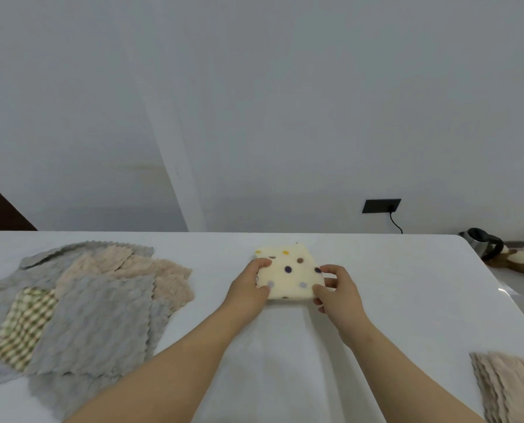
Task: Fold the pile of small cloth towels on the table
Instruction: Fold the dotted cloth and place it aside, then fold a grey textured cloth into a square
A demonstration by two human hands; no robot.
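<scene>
A cream towel with coloured polka dots lies folded into a small rectangle near the middle of the white table. My left hand grips its left edge, thumb on top. My right hand pinches its right front corner. On the left lies a loose pile of unfolded towels: grey ones, beige ones and a green checked towel. A beige towel lies folded at the front right corner, partly cut off by the frame.
The table's rounded right edge runs from back to front right. Beyond it stand a dark kettle and a brown plush toy. A black wall socket with a cable is on the grey wall behind.
</scene>
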